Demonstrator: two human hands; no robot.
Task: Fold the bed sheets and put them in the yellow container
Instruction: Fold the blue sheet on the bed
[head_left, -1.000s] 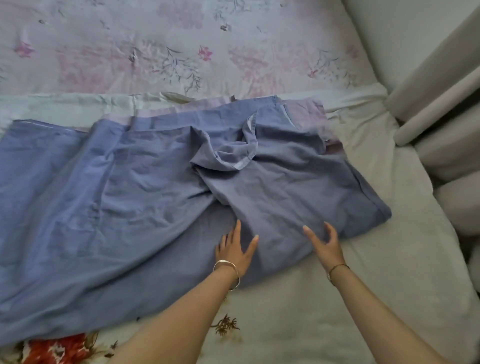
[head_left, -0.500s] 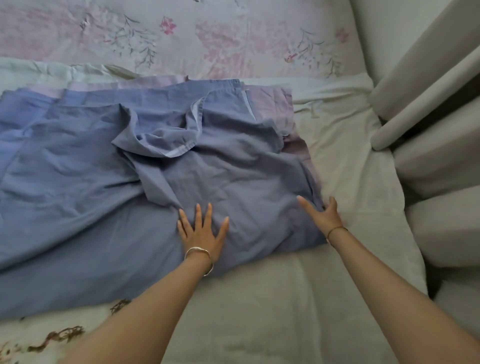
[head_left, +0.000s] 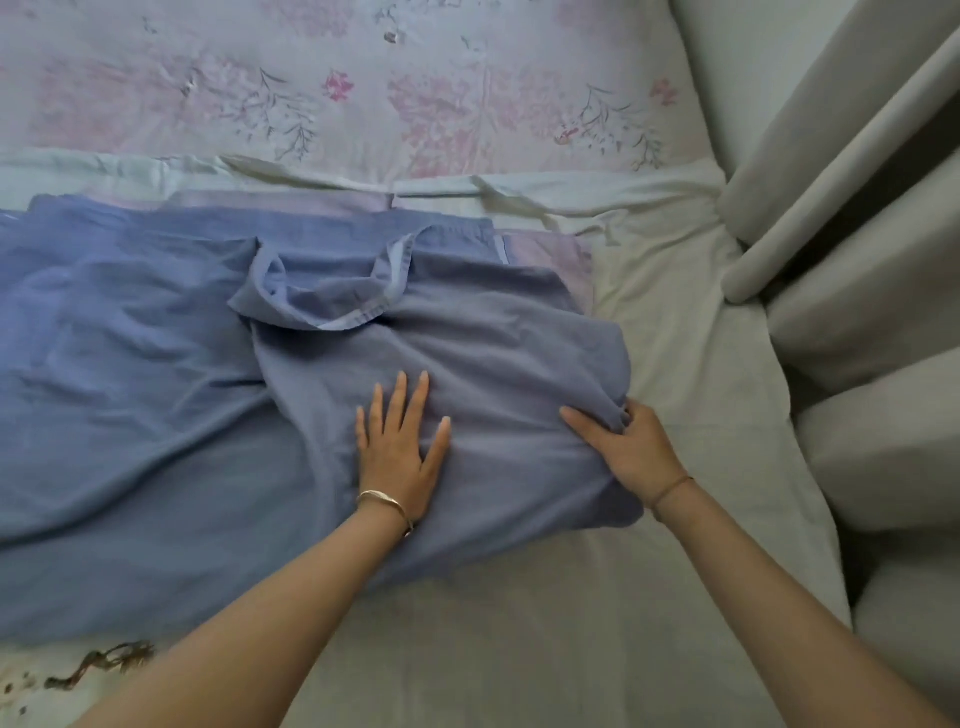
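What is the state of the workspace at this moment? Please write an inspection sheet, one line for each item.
Surface: pale sheet under the work; floral cover on the far side.
Job's things: blue sheet spread out, wrinkled, with one hemmed edge flipped over on top; yellow container not seen.
Clutter: nothing seen.
Hands: left hand lies flat on the blue sheet; right hand grips its bunched right edge.
Cables: nothing seen.
Surroundings: pale folds, likely a curtain, at the right.
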